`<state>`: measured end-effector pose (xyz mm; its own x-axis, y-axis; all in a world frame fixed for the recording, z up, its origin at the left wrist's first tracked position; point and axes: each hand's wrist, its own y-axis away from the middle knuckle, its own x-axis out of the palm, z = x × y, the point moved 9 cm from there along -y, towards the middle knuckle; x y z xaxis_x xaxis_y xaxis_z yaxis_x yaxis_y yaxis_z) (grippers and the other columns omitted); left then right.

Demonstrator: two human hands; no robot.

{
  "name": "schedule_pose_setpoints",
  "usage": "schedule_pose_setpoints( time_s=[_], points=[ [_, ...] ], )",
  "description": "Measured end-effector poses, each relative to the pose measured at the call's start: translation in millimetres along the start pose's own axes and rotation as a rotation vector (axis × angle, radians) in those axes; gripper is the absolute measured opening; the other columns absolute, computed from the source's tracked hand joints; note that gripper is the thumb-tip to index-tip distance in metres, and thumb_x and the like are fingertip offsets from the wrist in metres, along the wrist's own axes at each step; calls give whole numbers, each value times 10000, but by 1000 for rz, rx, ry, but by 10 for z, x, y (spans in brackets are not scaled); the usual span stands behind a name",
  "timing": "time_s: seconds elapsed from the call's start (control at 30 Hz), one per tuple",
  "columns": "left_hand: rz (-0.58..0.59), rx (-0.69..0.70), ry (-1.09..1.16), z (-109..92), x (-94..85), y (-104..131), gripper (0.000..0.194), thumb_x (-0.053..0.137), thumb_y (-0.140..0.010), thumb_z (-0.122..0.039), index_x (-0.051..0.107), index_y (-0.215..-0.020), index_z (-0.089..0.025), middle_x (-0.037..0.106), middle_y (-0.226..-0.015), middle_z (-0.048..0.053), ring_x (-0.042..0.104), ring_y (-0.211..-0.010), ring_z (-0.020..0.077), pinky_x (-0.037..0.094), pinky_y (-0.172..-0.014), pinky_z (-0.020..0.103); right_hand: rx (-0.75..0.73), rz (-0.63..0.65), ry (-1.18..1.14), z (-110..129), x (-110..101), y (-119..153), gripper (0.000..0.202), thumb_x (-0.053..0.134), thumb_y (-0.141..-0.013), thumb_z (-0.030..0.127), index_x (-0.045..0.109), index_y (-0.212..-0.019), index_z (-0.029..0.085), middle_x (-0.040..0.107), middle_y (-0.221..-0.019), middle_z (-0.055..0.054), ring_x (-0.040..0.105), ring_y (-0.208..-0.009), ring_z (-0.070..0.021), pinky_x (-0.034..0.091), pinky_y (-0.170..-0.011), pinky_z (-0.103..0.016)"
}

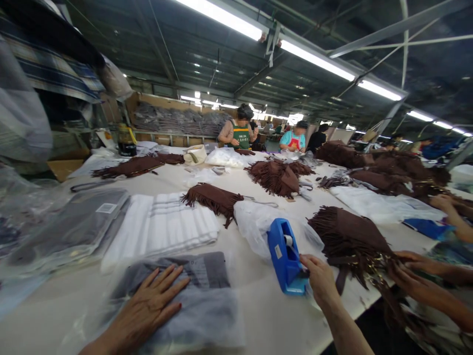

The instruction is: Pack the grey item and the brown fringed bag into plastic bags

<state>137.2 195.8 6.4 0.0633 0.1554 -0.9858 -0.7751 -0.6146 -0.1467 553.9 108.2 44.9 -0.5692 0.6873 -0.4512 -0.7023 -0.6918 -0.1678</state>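
Note:
My left hand (148, 305) lies flat, fingers spread, on a grey folded garment in a clear plastic bag (207, 305) at the near edge of the white table (258, 320). My right hand (320, 278) reaches to the front end of a blue tape dispenser (284, 256) and touches it. Whether its fingers pinch tape is hidden. A crumpled clear bag (254, 222) lies behind the dispenser.
A co-worker's hands (410, 273) at the right handle a brown fringed bag (351, 241). More brown fringed bags (277, 177) lie along the table. White folded cloth (162, 227) and bagged grey garments (74, 227) sit at the left. Other people work at the far end.

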Motion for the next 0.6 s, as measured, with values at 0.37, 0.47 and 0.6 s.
schedule_pose_setpoints(
  time_s=[0.37,0.47,0.6],
  points=[
    [-192,90,-85,-103,-233,30,539,452,-889,-490,255,-1380,-388,473,-1348,9,545,-1153,229,462,-907,362,354,31,-449,-880,93,759,521,673,-549,651,604,-774,187,606,-609,10,545,-566,-143,438,-505,-257],
    [-146,72,-77,-53,-125,21,527,442,-893,-492,255,-1376,-398,456,-1364,14,515,-1187,237,450,-937,390,346,-2,-430,-886,171,710,521,667,-550,664,566,-762,199,555,-544,51,493,-490,-103,406,-463,-229],
    [-21,1,3,-23,-36,30,472,399,-912,-491,300,-1363,-396,418,-1396,25,446,-1249,256,403,-997,465,385,0,-339,-973,160,798,593,668,-496,699,569,-801,201,580,-555,41,524,-506,-118,432,-474,-234]
  ],
)
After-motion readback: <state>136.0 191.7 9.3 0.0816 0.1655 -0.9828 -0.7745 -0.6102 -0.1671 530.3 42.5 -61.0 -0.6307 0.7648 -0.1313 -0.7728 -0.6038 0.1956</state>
